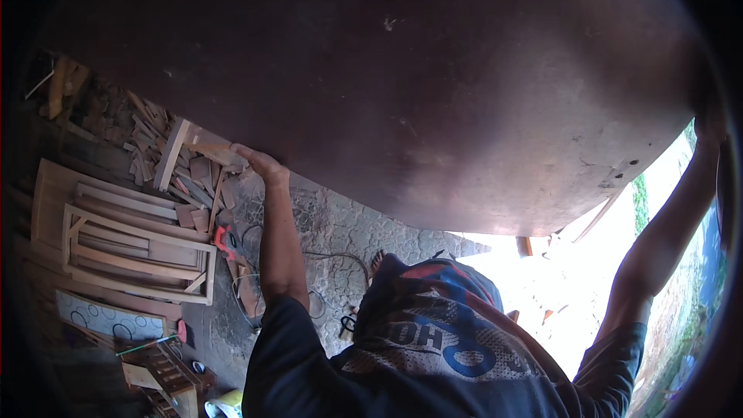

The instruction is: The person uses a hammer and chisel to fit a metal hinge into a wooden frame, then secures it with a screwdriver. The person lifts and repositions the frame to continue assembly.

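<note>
A large dark brown board (pixel 371 101) fills the upper half of the head view, tilted over me, with scuffs and small pale marks on its face. My left hand (pixel 263 164) is closed on its lower left edge, the fingers partly out of sight behind it. Far to the right, my right hand (pixel 710 124) grips the opposite edge with the arm stretched out. That hand is in shadow, and its fingers barely show. Between my arms, the board's lower edge runs above my shirt.
Wood offcuts (pixel 147 139) lie heaped at the left, near wooden frames (pixel 139 251) and a red tool (pixel 224 241). A cable (pixel 340 255) crosses the cracked concrete floor (pixel 309 213) near my foot. A patterned panel (pixel 108 316) and a slatted wooden piece (pixel 166 371) lie lower left. Bright daylight enters at right.
</note>
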A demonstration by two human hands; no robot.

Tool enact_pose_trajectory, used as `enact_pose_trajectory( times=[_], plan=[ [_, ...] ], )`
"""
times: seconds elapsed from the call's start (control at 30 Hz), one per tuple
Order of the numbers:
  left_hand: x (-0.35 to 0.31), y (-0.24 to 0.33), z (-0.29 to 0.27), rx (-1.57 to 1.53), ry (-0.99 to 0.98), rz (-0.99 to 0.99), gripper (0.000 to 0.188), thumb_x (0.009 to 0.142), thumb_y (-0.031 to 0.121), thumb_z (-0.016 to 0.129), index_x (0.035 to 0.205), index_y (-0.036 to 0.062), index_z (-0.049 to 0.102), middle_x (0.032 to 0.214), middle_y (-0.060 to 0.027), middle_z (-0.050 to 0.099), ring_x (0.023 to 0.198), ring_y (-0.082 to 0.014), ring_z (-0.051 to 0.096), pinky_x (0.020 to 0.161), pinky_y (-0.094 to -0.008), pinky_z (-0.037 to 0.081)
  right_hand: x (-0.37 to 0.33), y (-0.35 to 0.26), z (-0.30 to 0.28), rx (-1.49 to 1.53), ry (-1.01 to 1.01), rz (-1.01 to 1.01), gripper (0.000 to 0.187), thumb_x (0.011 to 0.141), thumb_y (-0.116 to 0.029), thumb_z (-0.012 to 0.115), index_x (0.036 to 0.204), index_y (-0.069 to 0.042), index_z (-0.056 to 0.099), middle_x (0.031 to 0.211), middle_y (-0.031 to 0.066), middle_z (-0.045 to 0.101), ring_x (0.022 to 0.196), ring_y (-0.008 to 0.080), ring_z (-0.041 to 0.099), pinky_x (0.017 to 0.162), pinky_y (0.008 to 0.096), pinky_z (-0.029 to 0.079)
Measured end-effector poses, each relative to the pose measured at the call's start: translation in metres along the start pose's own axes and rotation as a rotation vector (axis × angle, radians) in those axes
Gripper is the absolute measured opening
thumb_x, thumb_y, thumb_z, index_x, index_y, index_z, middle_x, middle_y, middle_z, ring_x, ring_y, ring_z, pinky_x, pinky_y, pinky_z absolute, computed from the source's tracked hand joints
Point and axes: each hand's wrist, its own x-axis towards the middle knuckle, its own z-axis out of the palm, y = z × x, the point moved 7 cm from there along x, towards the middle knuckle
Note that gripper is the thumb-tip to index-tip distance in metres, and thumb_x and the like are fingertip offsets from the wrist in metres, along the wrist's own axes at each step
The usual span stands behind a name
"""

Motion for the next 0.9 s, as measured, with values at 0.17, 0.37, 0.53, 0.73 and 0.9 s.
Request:
enact_pose_trajectory(
  times=[0.17, 0.37, 0.53, 0.73, 0.9],
  plan=[
    [0.011, 0.027, -0.049, -0.098, -0.122, 0.044, 0.113, 0.086, 0.092, 0.021, 0.155, 0.0027, 0.031, 0.160, -0.0177, 0.028, 0.146, -0.0367, 0.031, 0.122, -0.0512, 0.030, -0.050, 0.093, 0.008, 0.339, 0.013, 0.136, 0.063, 0.106, -0.050, 0.048, 0.144, 0.000, 0.052, 0.132, 0.0053, 0.061, 0.120, 0.0137, 0.054, 0.104, 0.0299, 0.041],
    [-0.023, 0.029, -0.068, -0.015, 0.055, 0.075, 0.107, 0.088, 0.089, 0.021, 0.159, 0.0080, 0.025, 0.161, -0.0180, 0.025, 0.147, -0.0384, 0.029, 0.122, -0.0501, 0.031, -0.090, 0.105, 0.010, -0.049, -0.109, -0.027, 0.092, 0.086, -0.084, 0.048, 0.140, -0.010, 0.060, 0.128, 0.0154, 0.065, 0.122, 0.0303, 0.060, 0.105, 0.0451, 0.046],
    [-0.035, 0.035, -0.065, 0.084, 0.109, 0.074, 0.107, 0.088, 0.089, 0.022, 0.159, 0.0085, 0.025, 0.162, -0.0176, 0.025, 0.148, -0.0381, 0.029, 0.122, -0.0501, 0.031, -0.128, 0.164, 0.022, 0.412, -0.183, 0.102, 0.101, 0.081, -0.088, 0.052, 0.141, -0.006, 0.058, 0.128, 0.0201, 0.063, 0.125, 0.0333, 0.059, 0.107, 0.0485, 0.046],
    [-0.052, 0.038, -0.063, 0.226, 0.132, 0.068, 0.107, 0.088, 0.089, 0.022, 0.159, 0.0090, 0.024, 0.162, -0.0171, 0.025, 0.148, -0.0377, 0.029, 0.122, -0.0500, 0.031, -0.203, 0.190, 0.064, 0.176, -0.165, 0.094, 0.088, 0.080, -0.079, 0.060, 0.118, 0.000, 0.064, 0.108, 0.0230, 0.064, 0.108, 0.0413, 0.061, 0.094, 0.0496, 0.047],
    [-0.069, 0.012, -0.039, 0.290, 0.083, -0.006, 0.107, 0.088, 0.089, 0.022, 0.159, 0.0095, 0.024, 0.162, -0.0167, 0.025, 0.148, -0.0373, 0.028, 0.122, -0.0500, 0.030, -0.229, 0.186, 0.071, -0.017, -0.087, 0.053, 0.076, 0.079, -0.079, 0.063, 0.077, -0.004, 0.061, 0.061, 0.0164, 0.055, 0.060, 0.0413, 0.060, 0.057, 0.0445, 0.048]
  ],
)
